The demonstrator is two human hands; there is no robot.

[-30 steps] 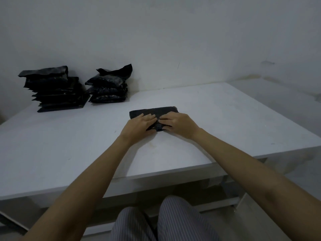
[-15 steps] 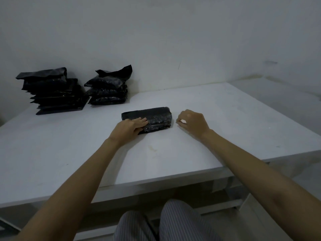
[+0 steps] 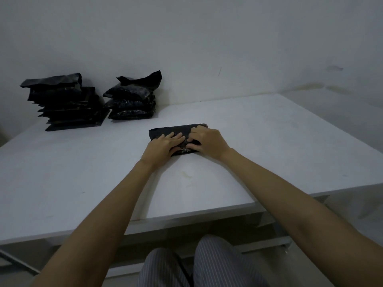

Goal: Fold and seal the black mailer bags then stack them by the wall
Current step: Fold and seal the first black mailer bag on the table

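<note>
Two forearms reach up from the bottom of the frame, over striped trousers [image 3: 186,266] and the near edge of the white table [image 3: 62,183], and meet at centre frame on one black mailer bag [image 3: 165,131]. Half a second ago the right hand [image 3: 209,142] lay off the bag on the bare table to its right; now it is back on the bag's right end, fingers curled over the far edge and into the fold. The left hand [image 3: 163,146] lies flat with straight fingers pressing down on the bag's near middle, holding nothing in a grip. That return suggests the flap is being pressed shut, so sealing looks nearly done and the carry to the wall is yet to come.

The bag itself is a compact, folded, plump bar, dull black with a faint crinkled sheen between the hands; whether its seam is fully closed cannot be told.

Farther back, at upper left, two piles stand against the wall [image 3: 207,48]: the left stack [image 3: 66,104] taller and wider, the right stack [image 3: 132,100] just beside it, topped by a bag with an upturned flap.
</note>
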